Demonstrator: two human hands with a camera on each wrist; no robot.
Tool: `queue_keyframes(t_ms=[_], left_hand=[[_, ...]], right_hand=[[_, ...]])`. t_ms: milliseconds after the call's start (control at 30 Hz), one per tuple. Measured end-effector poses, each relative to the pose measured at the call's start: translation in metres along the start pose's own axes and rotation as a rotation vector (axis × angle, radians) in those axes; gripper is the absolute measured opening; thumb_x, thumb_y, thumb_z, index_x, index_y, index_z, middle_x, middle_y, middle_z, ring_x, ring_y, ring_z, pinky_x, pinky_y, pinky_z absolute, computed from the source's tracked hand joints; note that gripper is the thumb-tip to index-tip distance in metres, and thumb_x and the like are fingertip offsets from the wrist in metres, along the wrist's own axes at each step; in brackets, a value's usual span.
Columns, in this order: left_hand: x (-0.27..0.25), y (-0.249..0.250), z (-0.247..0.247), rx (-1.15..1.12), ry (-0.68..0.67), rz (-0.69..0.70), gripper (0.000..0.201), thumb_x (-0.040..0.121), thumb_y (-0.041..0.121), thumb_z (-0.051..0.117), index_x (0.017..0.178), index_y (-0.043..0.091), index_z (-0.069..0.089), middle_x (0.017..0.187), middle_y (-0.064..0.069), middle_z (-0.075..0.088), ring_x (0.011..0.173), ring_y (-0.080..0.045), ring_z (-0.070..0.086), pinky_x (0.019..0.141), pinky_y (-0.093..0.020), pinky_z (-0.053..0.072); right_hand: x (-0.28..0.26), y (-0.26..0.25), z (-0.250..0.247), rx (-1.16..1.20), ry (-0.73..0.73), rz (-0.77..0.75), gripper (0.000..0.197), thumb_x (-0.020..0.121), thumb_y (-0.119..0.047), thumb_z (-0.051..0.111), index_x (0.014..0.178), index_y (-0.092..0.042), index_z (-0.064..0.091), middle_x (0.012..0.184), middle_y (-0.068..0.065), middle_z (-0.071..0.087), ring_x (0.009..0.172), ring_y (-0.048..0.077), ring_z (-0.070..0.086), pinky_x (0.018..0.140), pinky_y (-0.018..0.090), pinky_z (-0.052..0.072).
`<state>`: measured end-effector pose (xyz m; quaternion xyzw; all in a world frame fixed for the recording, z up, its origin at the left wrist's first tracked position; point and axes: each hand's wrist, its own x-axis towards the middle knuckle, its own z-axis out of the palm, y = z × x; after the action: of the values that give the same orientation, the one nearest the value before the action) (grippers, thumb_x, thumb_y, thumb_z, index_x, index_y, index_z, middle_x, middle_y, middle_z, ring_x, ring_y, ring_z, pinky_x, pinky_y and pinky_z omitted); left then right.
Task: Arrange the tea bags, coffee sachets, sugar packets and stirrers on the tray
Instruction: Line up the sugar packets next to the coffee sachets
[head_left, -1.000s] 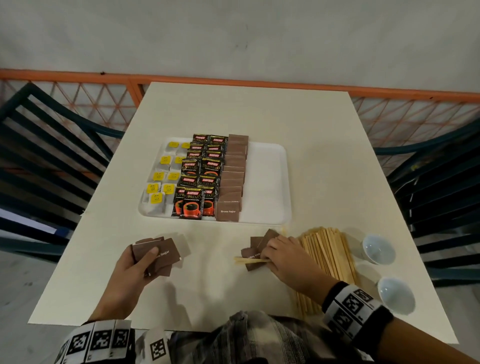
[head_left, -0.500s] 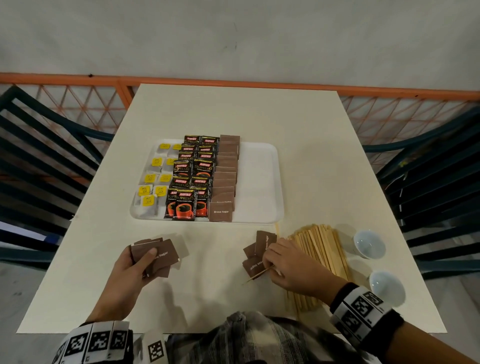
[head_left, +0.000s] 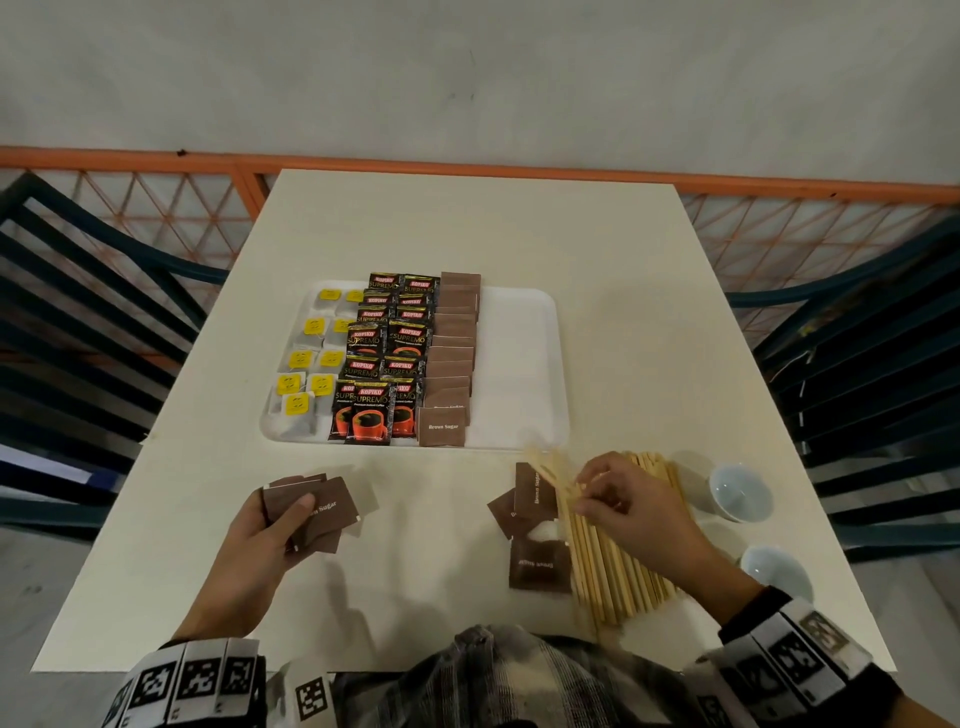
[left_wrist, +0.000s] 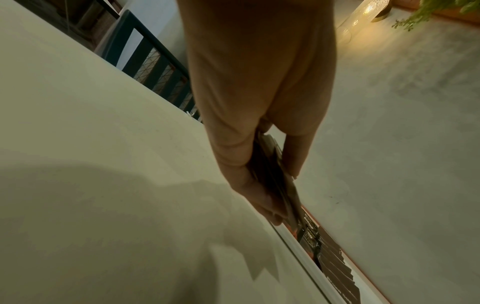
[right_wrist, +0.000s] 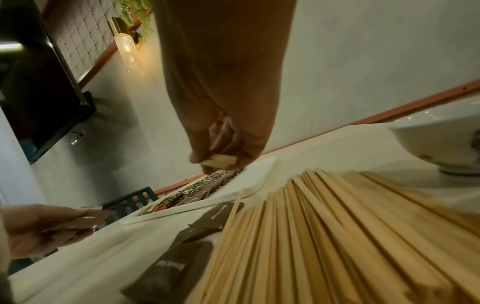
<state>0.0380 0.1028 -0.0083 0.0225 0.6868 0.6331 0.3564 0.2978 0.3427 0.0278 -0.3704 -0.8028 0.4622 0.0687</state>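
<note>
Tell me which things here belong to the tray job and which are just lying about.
Job: tray, tea bags, coffee sachets, sugar packets, stirrers.
Lying about: two small white cups, chairs.

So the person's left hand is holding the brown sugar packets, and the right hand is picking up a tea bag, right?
Not quite. The left hand does hold brown sugar packets, but the right hand pinches wooden stirrers, not a tea bag. The right wrist view shows it best.

tray's right side (head_left: 524, 364) bare — cups (head_left: 740, 491) rightward
</note>
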Motion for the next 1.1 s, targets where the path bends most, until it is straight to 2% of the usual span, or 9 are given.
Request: queue_keyframes(t_ms=[100, 200, 333, 467, 533, 733, 867, 967, 1100], left_hand=[[0.001, 0.0, -0.001, -0.007, 0.005, -0.007, 0.025, 0.093, 0.005, 0.048, 0.118, 0.004, 0.053, 0.112, -0.015, 0.063, 0.097, -0.033, 0.061, 0.077, -0.043, 0.051], [0.001, 0.0, -0.001, 0.002, 0.002, -0.011, 0.022, 0.093, 0.005, 0.047, 0.115, 0.006, 0.054, 0.11, -0.014, 0.064, 0.099, -0.034, 0.06, 0.076, -0.042, 0.052], [0.002, 0.0, 0.0, 0.018, -0.002, -0.012, 0.027, 0.094, 0.006, 0.048, 0.12, 0.004, 0.052, 0.113, -0.015, 0.063, 0.099, -0.033, 0.061, 0.076, -0.041, 0.052], [0.002, 0.001, 0.001, 0.028, -0.004, -0.013, 0.027, 0.094, 0.007, 0.048, 0.12, 0.004, 0.052, 0.114, -0.016, 0.063, 0.104, -0.036, 0.06, 0.078, -0.043, 0.052], [0.001, 0.001, 0.0, 0.024, -0.008, -0.01, 0.027, 0.094, 0.006, 0.048, 0.12, 0.005, 0.052, 0.113, -0.015, 0.063, 0.103, -0.035, 0.06, 0.077, -0.042, 0.054], [-0.001, 0.001, -0.003, 0.01, 0.009, -0.007, 0.022, 0.094, 0.006, 0.047, 0.115, 0.007, 0.053, 0.11, -0.015, 0.063, 0.1, -0.034, 0.06, 0.077, -0.042, 0.052], [0.0, 0.002, 0.0, 0.008, 0.009, -0.001, 0.018, 0.094, 0.005, 0.047, 0.109, 0.011, 0.055, 0.107, -0.012, 0.064, 0.096, -0.032, 0.061, 0.077, -0.042, 0.051], [0.0, 0.001, 0.001, 0.017, 0.013, -0.005, 0.025, 0.093, 0.005, 0.048, 0.118, 0.005, 0.052, 0.112, -0.015, 0.063, 0.101, -0.034, 0.06, 0.08, -0.044, 0.051], [0.0, 0.002, 0.003, 0.044, -0.015, -0.004, 0.025, 0.093, 0.006, 0.048, 0.118, 0.007, 0.053, 0.112, -0.014, 0.064, 0.101, -0.033, 0.061, 0.08, -0.044, 0.052]], right_hand=[[0.002, 0.015, -0.003, -0.187, 0.17, 0.072, 0.01, 0.085, -0.015, 0.063, 0.087, -0.02, 0.055, 0.076, -0.008, 0.06, 0.072, 0.005, 0.058, 0.062, 0.013, 0.043], [0.003, 0.028, 0.001, -0.464, 0.105, 0.095, 0.008, 0.088, -0.017, 0.057, 0.082, -0.02, 0.053, 0.079, -0.001, 0.06, 0.073, 0.012, 0.056, 0.066, 0.02, 0.046], [0.004, 0.016, 0.012, -0.834, 0.112, -0.051, 0.021, 0.089, -0.035, 0.053, 0.1, -0.02, 0.063, 0.102, -0.001, 0.058, 0.095, 0.014, 0.052, 0.085, 0.027, 0.044], [0.002, -0.004, 0.032, -0.813, -0.301, -0.237, 0.046, 0.088, -0.048, 0.049, 0.127, -0.024, 0.047, 0.126, -0.002, 0.041, 0.12, 0.014, 0.035, 0.104, 0.03, 0.027], [0.001, -0.006, 0.044, -0.918, -0.398, -0.276, 0.051, 0.087, -0.046, 0.052, 0.13, -0.021, 0.043, 0.131, 0.002, 0.038, 0.123, 0.019, 0.032, 0.107, 0.035, 0.026], [0.003, -0.006, 0.055, -0.918, -0.471, -0.37, 0.038, 0.089, -0.031, 0.053, 0.124, -0.016, 0.044, 0.13, 0.005, 0.041, 0.123, 0.022, 0.035, 0.107, 0.037, 0.027], [0.02, -0.018, 0.056, -0.913, -0.374, -0.462, 0.033, 0.089, -0.028, 0.053, 0.12, -0.018, 0.047, 0.127, 0.005, 0.044, 0.12, 0.023, 0.037, 0.106, 0.038, 0.027], [0.04, -0.023, 0.051, -0.934, -0.298, -0.414, 0.053, 0.084, -0.033, 0.061, 0.13, -0.019, 0.039, 0.133, 0.006, 0.04, 0.124, 0.024, 0.035, 0.105, 0.038, 0.028], [0.059, -0.025, 0.048, -0.972, -0.383, -0.321, 0.075, 0.076, -0.038, 0.069, 0.138, -0.016, 0.032, 0.139, 0.01, 0.034, 0.129, 0.027, 0.029, 0.109, 0.042, 0.026]])
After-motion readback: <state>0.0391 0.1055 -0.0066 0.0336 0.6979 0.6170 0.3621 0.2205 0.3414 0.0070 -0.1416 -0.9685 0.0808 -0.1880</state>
